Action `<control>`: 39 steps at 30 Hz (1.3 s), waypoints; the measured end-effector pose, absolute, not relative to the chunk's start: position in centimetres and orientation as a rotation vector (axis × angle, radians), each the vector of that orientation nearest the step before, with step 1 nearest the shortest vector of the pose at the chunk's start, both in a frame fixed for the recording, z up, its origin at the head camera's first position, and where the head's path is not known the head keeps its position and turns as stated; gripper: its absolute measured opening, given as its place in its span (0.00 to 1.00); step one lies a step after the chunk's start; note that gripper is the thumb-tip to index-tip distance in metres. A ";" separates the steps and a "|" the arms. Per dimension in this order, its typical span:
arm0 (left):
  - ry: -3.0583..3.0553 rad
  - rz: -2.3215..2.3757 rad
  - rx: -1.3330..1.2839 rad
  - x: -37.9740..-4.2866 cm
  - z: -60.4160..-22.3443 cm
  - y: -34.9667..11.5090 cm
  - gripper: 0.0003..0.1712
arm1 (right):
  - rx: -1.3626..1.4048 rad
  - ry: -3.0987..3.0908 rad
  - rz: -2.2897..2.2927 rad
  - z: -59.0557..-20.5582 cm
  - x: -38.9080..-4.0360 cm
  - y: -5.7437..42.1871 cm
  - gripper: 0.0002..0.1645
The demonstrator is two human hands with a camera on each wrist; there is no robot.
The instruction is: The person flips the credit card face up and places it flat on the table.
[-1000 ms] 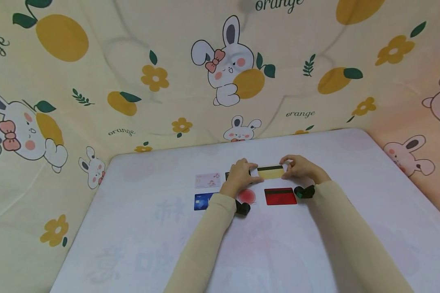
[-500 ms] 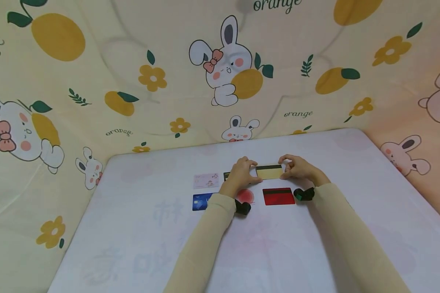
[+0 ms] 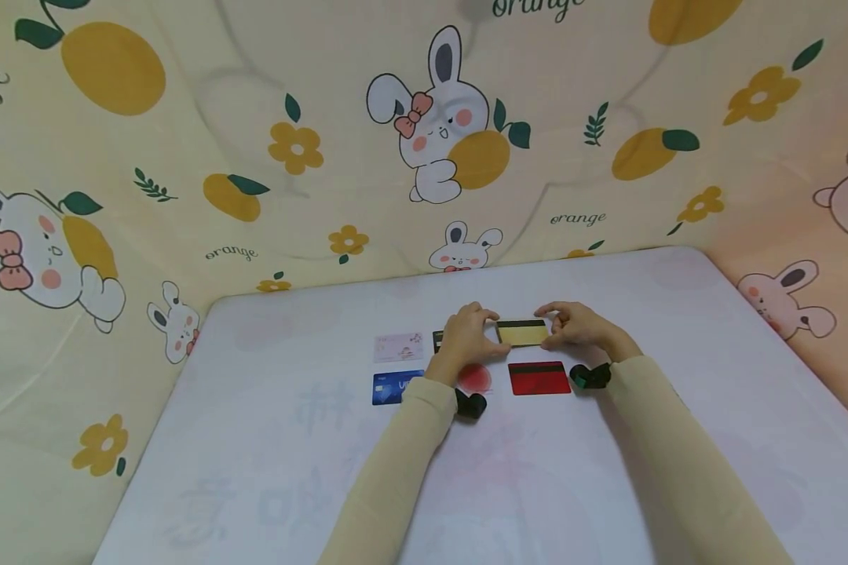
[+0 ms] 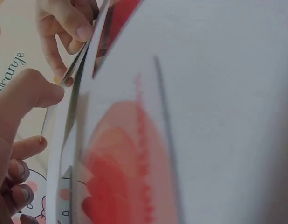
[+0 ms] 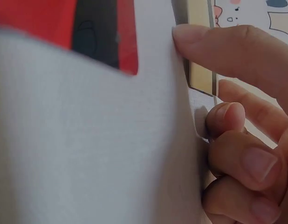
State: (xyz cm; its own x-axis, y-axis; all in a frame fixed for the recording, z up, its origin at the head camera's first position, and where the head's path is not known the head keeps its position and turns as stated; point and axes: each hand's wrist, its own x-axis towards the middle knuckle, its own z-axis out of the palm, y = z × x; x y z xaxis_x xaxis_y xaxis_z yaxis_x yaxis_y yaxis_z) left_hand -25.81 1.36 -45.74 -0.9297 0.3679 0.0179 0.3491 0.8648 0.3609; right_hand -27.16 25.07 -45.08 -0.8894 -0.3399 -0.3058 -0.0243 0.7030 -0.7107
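A gold bank card point(image 3: 523, 335) with a black stripe lies between the two hands at the back row. My left hand point(image 3: 462, 337) holds its left end, thumb at the near corner and index finger at the far one. At the right end, my right hand point(image 3: 575, 326) grips the card by thumb and index finger, its other fingers curled in. The right wrist view shows the right thumb point(image 5: 195, 39) against the card's near edge point(image 5: 202, 77). A dark card point(image 3: 437, 340) is mostly hidden behind the left hand.
On the white table point(image 3: 254, 439) lie a pale pink card point(image 3: 399, 347), a blue card point(image 3: 393, 387) partly behind the left sleeve, a card with a red round print point(image 3: 475, 378) and a red striped card point(image 3: 539, 378). A patterned cloth point(image 3: 311, 78) hangs behind.
Both hands stay at the gold card, with only slight finger shifts. The left forearm has moved a little right, showing more of the blue card. The camera view sways slightly.
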 end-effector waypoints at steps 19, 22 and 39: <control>2.906 0.825 0.580 -25.5 -45.1 0.8 0.33 | -0.369 2.510 -1.075 -44.9 -26.6 25.5 0.35; 2.860 0.899 0.582 -25.4 -45.1 0.7 0.33 | -0.391 2.521 -1.122 -45.1 -26.3 25.7 0.34; 2.768 0.954 0.813 -24.9 -44.7 0.7 0.39 | -0.448 2.473 -1.403 -45.3 -24.7 25.8 0.34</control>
